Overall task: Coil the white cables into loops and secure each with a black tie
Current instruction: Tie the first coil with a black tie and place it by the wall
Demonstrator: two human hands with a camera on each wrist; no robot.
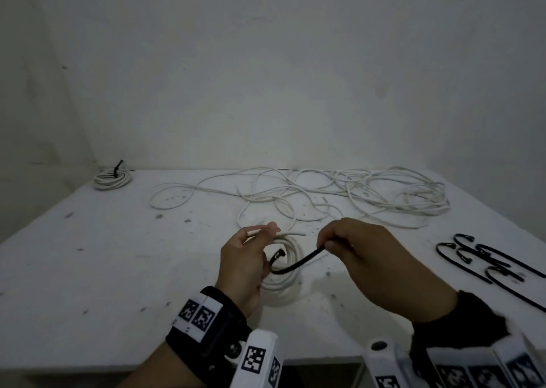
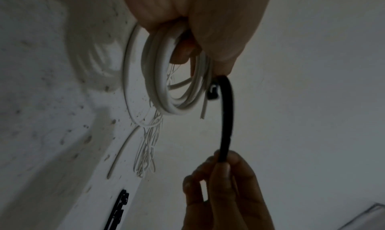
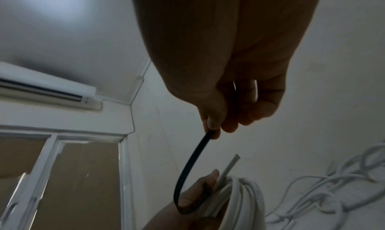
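Wrist bands with printed markers fill the bottom edge of the head view; above them both hands work over the table [image 1: 88, 240], lower centre of frame

Largest item: loose white cables [image 1: 339, 195], a tangled spread across the upper centre and right of the table. Not yet coiled

Coil in hand [image 1: 285, 272]: several white turns, gathered, lower centre of frame. Left hand [image 1: 242, 257] grip is closed round one side of the bundle, thumb and fingers clamping the turns; a cut cable end sticks out past the fingers

Spare black ties [image 1: 487, 265]: a small heap at the right edge of frame, well apart from the hands

Finished coil [image 1: 112, 179]: upper left, far corner of the table, already bound with a black tie

Black tie [image 1: 295, 265] in use: curved around the held bundle, locking head near the left thumb. Right hand [image 1: 372, 257] grip is a narrow pinch on the tail end

Progress, as judged: one coil done; second coiled, tie looped but apparently not yet threaded or cinched; the tangled remainder is untouched
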